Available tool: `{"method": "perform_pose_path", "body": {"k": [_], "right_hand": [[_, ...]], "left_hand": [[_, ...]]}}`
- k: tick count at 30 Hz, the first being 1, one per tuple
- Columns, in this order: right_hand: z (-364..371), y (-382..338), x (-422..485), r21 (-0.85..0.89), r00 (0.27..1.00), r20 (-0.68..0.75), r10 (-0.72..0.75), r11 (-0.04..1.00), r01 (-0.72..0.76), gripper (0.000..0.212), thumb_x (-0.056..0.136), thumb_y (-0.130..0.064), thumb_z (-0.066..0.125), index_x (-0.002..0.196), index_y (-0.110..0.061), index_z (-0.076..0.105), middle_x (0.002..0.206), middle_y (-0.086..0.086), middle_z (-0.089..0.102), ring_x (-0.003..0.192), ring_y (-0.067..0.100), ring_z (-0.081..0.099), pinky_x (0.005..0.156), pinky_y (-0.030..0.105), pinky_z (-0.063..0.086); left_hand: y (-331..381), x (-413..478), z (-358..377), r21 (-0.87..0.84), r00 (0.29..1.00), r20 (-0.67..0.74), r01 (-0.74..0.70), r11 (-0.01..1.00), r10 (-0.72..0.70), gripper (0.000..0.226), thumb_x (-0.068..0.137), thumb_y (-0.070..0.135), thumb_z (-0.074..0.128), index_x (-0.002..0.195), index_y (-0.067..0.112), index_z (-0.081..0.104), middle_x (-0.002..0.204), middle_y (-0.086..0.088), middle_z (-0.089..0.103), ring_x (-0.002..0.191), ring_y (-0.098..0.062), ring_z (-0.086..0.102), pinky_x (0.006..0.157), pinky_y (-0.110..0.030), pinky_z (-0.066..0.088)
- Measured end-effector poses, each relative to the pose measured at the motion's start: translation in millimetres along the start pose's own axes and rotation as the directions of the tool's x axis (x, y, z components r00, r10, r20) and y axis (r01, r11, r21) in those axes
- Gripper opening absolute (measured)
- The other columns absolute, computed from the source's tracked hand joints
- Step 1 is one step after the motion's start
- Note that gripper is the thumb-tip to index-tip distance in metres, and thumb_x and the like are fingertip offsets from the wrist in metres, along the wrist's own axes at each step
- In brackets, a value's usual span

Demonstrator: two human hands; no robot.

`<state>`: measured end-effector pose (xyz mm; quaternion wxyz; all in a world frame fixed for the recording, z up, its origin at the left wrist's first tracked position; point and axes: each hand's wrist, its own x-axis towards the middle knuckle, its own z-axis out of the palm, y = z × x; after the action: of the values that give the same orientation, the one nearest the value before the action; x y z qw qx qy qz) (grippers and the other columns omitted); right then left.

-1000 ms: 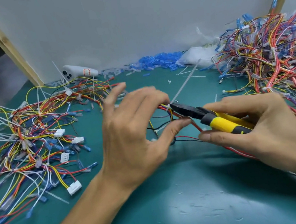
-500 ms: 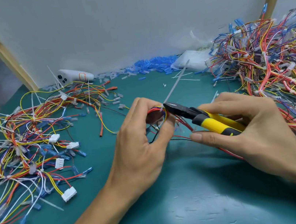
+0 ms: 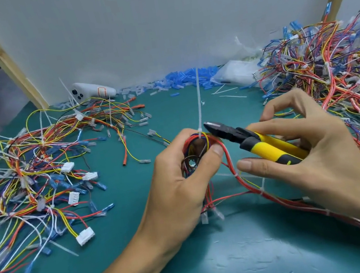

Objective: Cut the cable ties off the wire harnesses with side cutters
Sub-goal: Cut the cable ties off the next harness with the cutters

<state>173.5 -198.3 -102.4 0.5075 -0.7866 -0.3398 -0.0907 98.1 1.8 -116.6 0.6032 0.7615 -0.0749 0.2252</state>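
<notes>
Hands (image 3: pixel 176 183) (image 3: pixel 320 145) around harness (image 3: pixel 195 143) and cutters (image 3: pixel 254 140)

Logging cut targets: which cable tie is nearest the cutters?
The upright cable tie on the bundle the left hand grips, beside the side cutters; others sit farther away.

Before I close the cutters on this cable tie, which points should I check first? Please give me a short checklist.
1. Left hand grips the coiled harness: ok.
2. Cable tie in view, tail upright: ok.
3. Right hand holds both handles of the side cutters: ok.
4. Cutter blades around the tie's strap, not only beside its head: cannot tell.
5. Harness wires clear of the blades: cannot tell, they pass just beneath the tip.
6. Left thumb clear of the blades: ok, it lies lower, though close.
</notes>
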Motion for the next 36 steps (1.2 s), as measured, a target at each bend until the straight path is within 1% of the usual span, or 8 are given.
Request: {"method": "perform_pose_path", "body": {"k": [3, 6, 11, 16, 23, 31, 33, 36], "right_hand": [[-4, 0, 2, 0.04, 1.0, -0.005, 0.018, 0.999, -0.018, 0.041, 0.068, -0.062, 0.085, 0.104, -0.044, 0.081, 0.11, -0.005, 0.055, 0.082, 0.018, 0.063, 0.064, 0.024, 0.049], [-7, -1, 3, -0.005, 1.0, 0.027, 0.013, 1.0, -0.013, 0.042, 0.07, -0.064, 0.084, 0.105, -0.043, 0.08, 0.112, -0.004, 0.055, 0.088, 0.022, 0.065, 0.066, 0.035, 0.056], [-4, -3, 2, 0.015, 0.996, 0.087, 0.025, 1.0, -0.026, 0.043, 0.07, -0.06, 0.085, 0.105, -0.036, 0.08, 0.111, -0.003, 0.057, 0.087, 0.02, 0.066, 0.065, 0.021, 0.053], [-6, -2, 3, -0.013, 0.992, 0.124, -0.008, 1.0, 0.009, 0.037, 0.075, -0.059, 0.083, 0.106, -0.04, 0.078, 0.104, -0.003, 0.061, 0.089, 0.024, 0.065, 0.068, 0.04, 0.053], [-10, -4, 4, -0.048, 0.987, 0.16, -0.023, 0.998, 0.031, 0.034, 0.076, -0.055, 0.085, 0.106, -0.041, 0.078, 0.101, -0.006, 0.064, 0.084, 0.021, 0.065, 0.067, 0.023, 0.046], [-12, -5, 4, 0.161, 0.984, 0.178, 0.018, 0.986, -0.047, 0.043, 0.07, -0.053, 0.087, 0.106, -0.03, 0.082, 0.1, -0.002, 0.064, 0.078, 0.022, 0.066, 0.062, 0.037, 0.053], [-13, -6, 5, 0.123, 0.985, 0.174, 0.001, 0.992, -0.023, 0.041, 0.071, -0.054, 0.086, 0.106, -0.031, 0.082, 0.1, -0.003, 0.064, 0.077, 0.018, 0.065, 0.062, 0.032, 0.051], [-14, -5, 5, 0.064, 0.985, 0.169, -0.014, 0.998, 0.004, 0.039, 0.073, -0.057, 0.085, 0.105, -0.035, 0.081, 0.102, -0.002, 0.064, 0.079, 0.021, 0.064, 0.063, 0.025, 0.047]], "left_hand": [[5, -2, 0, -0.048, 1.0, 0.021, -0.009, 0.999, 0.01, 0.021, 0.098, 0.023, 0.067, 0.08, 0.017, 0.059, 0.068, 0.015, 0.048, 0.062, -0.005, 0.042, 0.061, -0.015, 0.036], [7, -1, -1, 0.012, 1.0, 0.001, -0.023, 1.0, 0.023, 0.025, 0.096, 0.026, 0.07, 0.081, 0.013, 0.055, 0.068, 0.011, 0.05, 0.061, -0.008, 0.045, 0.06, -0.019, 0.04], [3, -1, 1, 0.264, 0.998, -0.037, -0.036, 0.964, 0.047, 0.024, 0.091, 0.02, 0.067, 0.079, 0.021, 0.046, 0.069, 0.008, 0.046, 0.063, -0.015, 0.045, 0.062, -0.026, 0.038], [1, 0, 1, 0.391, 0.994, -0.066, -0.057, 0.919, 0.09, 0.029, 0.082, 0.013, 0.065, 0.078, 0.024, 0.039, 0.071, 0.009, 0.038, 0.065, -0.016, 0.04, 0.062, -0.029, 0.036], [1, -2, 2, 0.445, 0.983, -0.063, -0.127, 0.886, 0.172, 0.033, 0.079, 0.006, 0.066, 0.081, 0.025, 0.038, 0.075, 0.009, 0.037, 0.069, -0.016, 0.04, 0.061, -0.025, 0.035], [1, -2, 2, 0.467, 0.973, -0.073, -0.162, 0.869, 0.221, 0.034, 0.078, 0.004, 0.068, 0.081, 0.024, 0.04, 0.075, 0.011, 0.037, 0.069, -0.015, 0.04, 0.061, -0.026, 0.035], [1, -2, 1, 0.448, 0.974, -0.093, -0.147, 0.882, 0.209, 0.034, 0.078, 0.005, 0.068, 0.081, 0.024, 0.04, 0.075, 0.011, 0.038, 0.069, -0.015, 0.04, 0.062, -0.026, 0.036], [0, -2, 1, 0.438, 0.972, -0.104, -0.145, 0.887, 0.21, 0.035, 0.079, 0.004, 0.068, 0.08, 0.024, 0.04, 0.073, 0.01, 0.039, 0.069, -0.016, 0.04, 0.061, -0.029, 0.037]]}}
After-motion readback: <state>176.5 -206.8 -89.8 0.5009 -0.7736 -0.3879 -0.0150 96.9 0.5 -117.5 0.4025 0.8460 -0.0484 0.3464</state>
